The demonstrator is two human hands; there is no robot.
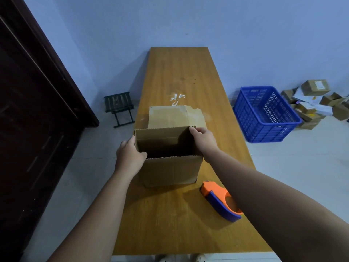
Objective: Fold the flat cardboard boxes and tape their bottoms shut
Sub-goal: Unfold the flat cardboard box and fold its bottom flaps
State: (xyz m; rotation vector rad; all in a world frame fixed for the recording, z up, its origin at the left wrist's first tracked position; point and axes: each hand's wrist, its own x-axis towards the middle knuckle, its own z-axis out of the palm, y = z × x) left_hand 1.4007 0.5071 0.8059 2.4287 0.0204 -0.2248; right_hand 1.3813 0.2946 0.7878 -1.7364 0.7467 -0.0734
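Cardboard box [170, 167], squared open, shown standing on the table [179, 69] between the hands. The left hand [130, 154] is clamped on its left wall, thumb inside. The right hand [204, 138] is closed on the far right corner. One flap [170, 116] projects beyond the hands. Squaring is judged the step in hand. Next, the flaps must be folded shut and the tape dispenser [221, 199], beside the right forearm, taken up.
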